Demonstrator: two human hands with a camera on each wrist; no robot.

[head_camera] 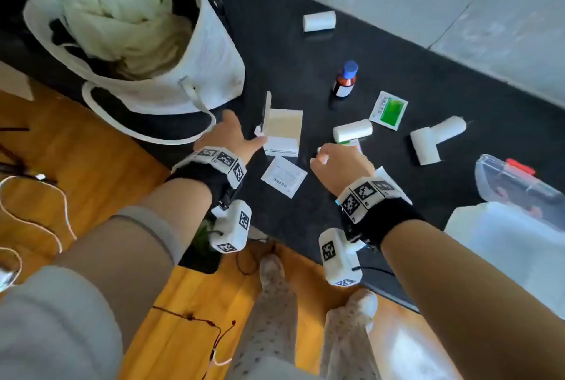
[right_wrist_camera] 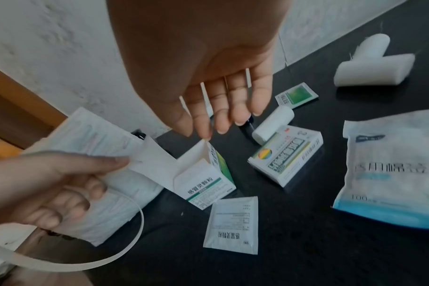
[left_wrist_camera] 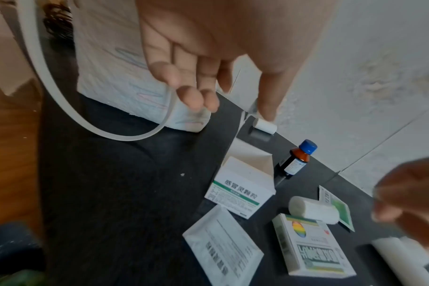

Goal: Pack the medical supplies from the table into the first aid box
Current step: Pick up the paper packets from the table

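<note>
An open white-and-green medicine box (head_camera: 282,132) lies on the black table (head_camera: 305,227) with its flap up. My left hand (head_camera: 241,132) hovers just left of it, fingers relaxed and empty (left_wrist_camera: 208,92). My right hand (head_camera: 333,156) hangs over a second box with a rainbow logo (right_wrist_camera: 287,154), fingers straight, holding nothing (right_wrist_camera: 220,116). A white sachet (head_camera: 284,176) lies between the hands. Beyond are a gauze roll (head_camera: 352,130), a green sachet (head_camera: 389,110), a brown bottle with a blue cap (head_camera: 345,80) and more gauze rolls (head_camera: 437,138). The clear first aid box (head_camera: 516,184) stands far right.
A white tote bag (head_camera: 171,68) stuffed with cloth stands at the back left, its strap (head_camera: 146,132) looping beside my left hand. A bag of cotton swabs (right_wrist_camera: 389,170) lies under my right wrist. One gauze roll (head_camera: 319,21) sits near the wall. Cables lie on the wooden floor.
</note>
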